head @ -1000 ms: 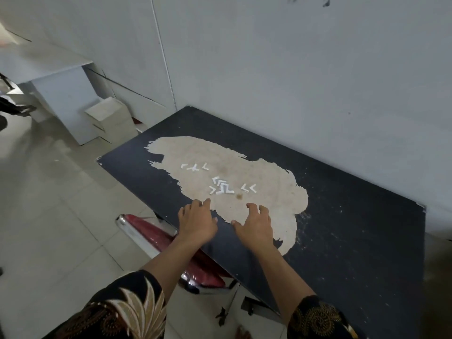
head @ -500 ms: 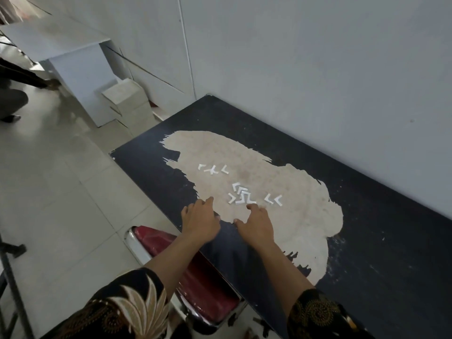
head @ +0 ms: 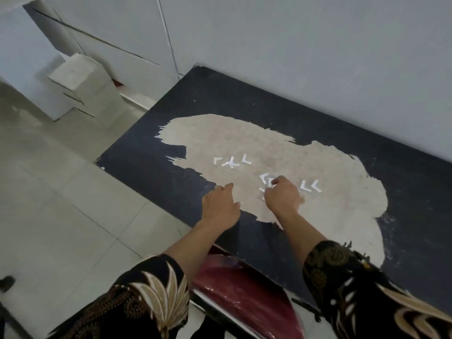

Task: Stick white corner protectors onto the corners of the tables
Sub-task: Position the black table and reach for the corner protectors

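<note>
Several small white L-shaped corner protectors (head: 310, 186) lie scattered on the worn beige patch of a black table (head: 146, 152). One group (head: 232, 162) sits farther left. My right hand (head: 282, 196) rests over the middle cluster (head: 265, 179), fingers curled down onto the pieces; whether it grips one is hidden. My left hand (head: 221, 204) lies flat on the table just left of it, fingers apart, holding nothing. The table's near left corner (head: 97, 160) is bare.
A grey wall runs along the table's far edge. A red padded stool (head: 244, 292) stands under the near edge. White cardboard boxes (head: 80, 81) and a white cabinet stand on the tiled floor at the left.
My right hand has moved forward onto the middle cluster of protectors and curled its fingers. My left hand stayed flat. The view has come closer to the table.
</note>
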The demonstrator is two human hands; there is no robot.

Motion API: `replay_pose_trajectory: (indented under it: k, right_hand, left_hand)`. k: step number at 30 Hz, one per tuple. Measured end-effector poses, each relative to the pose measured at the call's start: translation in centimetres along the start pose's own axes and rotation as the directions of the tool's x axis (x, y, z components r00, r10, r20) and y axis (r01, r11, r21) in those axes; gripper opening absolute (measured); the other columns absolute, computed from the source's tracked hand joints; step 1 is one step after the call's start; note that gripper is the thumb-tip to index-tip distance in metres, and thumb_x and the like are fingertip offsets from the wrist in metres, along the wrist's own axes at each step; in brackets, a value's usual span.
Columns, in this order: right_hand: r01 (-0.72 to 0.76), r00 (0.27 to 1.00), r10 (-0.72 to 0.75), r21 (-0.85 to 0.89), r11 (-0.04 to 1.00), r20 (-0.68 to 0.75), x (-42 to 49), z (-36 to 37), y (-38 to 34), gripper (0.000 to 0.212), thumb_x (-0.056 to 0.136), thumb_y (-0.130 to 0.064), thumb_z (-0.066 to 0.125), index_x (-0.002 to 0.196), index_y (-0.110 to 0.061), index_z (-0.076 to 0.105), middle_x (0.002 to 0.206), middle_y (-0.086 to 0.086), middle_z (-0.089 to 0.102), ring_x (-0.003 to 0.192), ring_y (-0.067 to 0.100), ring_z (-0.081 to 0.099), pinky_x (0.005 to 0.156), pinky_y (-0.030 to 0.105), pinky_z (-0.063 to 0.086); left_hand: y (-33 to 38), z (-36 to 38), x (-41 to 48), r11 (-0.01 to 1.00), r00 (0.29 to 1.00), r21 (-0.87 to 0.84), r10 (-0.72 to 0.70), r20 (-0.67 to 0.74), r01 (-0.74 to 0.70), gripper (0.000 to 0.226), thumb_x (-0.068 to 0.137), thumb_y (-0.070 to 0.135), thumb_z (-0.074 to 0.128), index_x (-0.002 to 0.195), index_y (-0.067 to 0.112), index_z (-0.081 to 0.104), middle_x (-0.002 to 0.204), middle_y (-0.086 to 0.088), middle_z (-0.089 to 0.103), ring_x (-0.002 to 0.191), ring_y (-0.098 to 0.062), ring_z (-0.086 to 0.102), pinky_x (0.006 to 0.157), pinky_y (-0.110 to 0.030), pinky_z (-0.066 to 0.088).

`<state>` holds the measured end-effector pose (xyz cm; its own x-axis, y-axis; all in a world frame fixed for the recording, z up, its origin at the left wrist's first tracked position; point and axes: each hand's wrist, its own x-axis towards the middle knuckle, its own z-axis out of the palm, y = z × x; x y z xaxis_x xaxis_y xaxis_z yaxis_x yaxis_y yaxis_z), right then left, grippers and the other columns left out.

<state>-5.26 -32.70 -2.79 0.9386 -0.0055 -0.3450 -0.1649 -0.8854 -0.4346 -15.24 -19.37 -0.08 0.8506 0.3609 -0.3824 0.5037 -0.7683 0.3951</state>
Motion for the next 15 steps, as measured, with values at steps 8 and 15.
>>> replay_pose_trajectory:
  k: [8, 15]
  right_hand:
    - [-0.037, 0.999, 0.031, -0.183, 0.982, -0.038, 3.7, 1.7, -2.9, 0.042, 0.097, -0.033, 0.057, 0.135, -0.017, 0.05, 0.125, 0.014, 0.058, 0.114, 0.032, 0.059, 0.094, 0.041, 0.052]
    - [-0.06, 0.998, 0.051, -0.239, 0.969, -0.045, 4.9, 2.7, -3.3, 0.033, 0.098, -0.032, 0.055, 0.128, -0.018, 0.055, 0.119, 0.012, 0.06, 0.108, 0.031, 0.061, 0.09, 0.041, 0.054]
  left_hand:
    - [-2.7, -2.9, 3.0, 0.995, 0.995, -0.042, 0.097, 0.037, -0.096, 0.06, 0.099, 0.031, 0.055, 0.153, 0.018, 0.031, 0.141, -0.008, 0.051, 0.133, -0.029, 0.045, 0.109, -0.044, 0.034]
    - [-4.6, -3.8, 4.6, 0.991, 0.993, -0.079, 0.11, 0.047, -0.106, 0.058, 0.099, 0.029, 0.056, 0.152, 0.019, 0.035, 0.137, -0.007, 0.053, 0.132, -0.028, 0.047, 0.11, -0.044, 0.034]
